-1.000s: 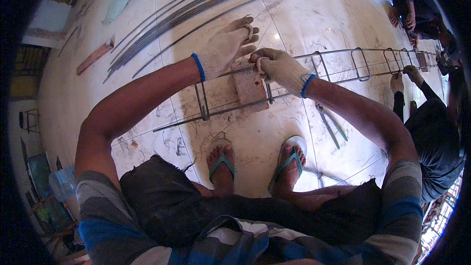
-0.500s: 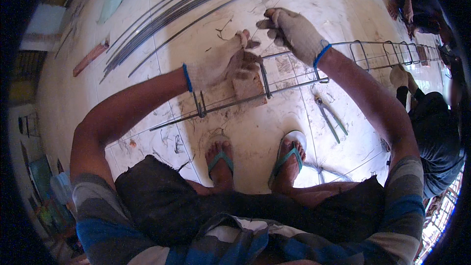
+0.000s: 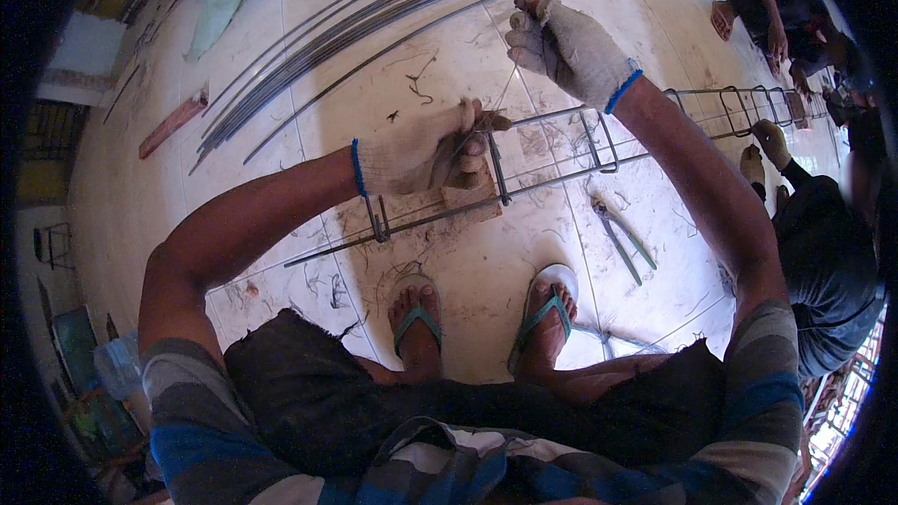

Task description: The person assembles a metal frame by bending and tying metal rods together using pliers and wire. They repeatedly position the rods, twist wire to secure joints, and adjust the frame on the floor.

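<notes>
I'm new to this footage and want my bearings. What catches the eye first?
Two gloved hands at centre: the left hand grips the steel bar cage lying across the tiled floor, while the right hand is raised above it, pulling a thin wire. Pliers lie on the floor near the sandalled feet.

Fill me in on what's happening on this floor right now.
A squatting person in work gloves is handling a long rebar cage that lies on the tiled floor. The left hand grips it at one of its square ties, above a brick. The right hand is raised, pulling a thin wire taut. Pincers lie beside the right foot. Another person crouches at the cage further along.
</notes>
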